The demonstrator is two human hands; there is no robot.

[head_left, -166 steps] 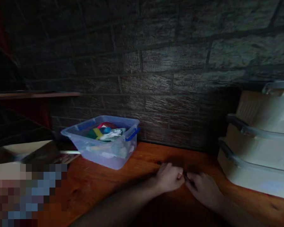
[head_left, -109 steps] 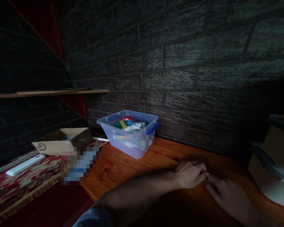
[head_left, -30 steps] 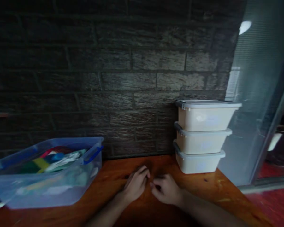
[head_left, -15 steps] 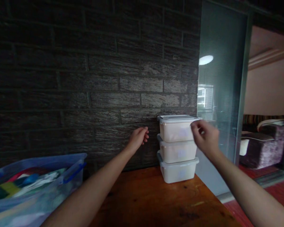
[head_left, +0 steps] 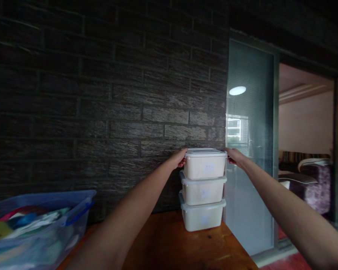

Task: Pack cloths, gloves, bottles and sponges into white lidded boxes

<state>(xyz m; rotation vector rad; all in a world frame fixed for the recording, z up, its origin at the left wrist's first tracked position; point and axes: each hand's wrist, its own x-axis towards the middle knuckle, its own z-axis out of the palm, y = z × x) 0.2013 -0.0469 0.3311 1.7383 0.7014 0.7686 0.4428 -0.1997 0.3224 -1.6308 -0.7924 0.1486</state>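
Note:
Three white lidded storage boxes stand stacked at the far right of the wooden table. The top storage box (head_left: 205, 167) has a flat lid and a small pale label, and sits slightly to the right of the middle box (head_left: 204, 192). Under that is the bottom box (head_left: 202, 218). My left hand (head_left: 179, 158) has its fingers curled at the left end of the top box, by the lid's edge. At the opposite end my right hand (head_left: 234, 156) grips near the rim. Both hands' fingertips are partly hidden.
A clear blue plastic tub (head_left: 81, 210) filled with colourful cloth stands at the left. The wooden table (head_left: 169, 243) runs to a dark brick wall (head_left: 124, 97) behind. Right of the stack are a glass sliding panel (head_left: 250, 191) and an open doorway with a sofa (head_left: 317, 191) beyond.
My two hands have moved in from either side and taken hold of the ends of the top box. The view has shifted, so the stack appears lower and further left.

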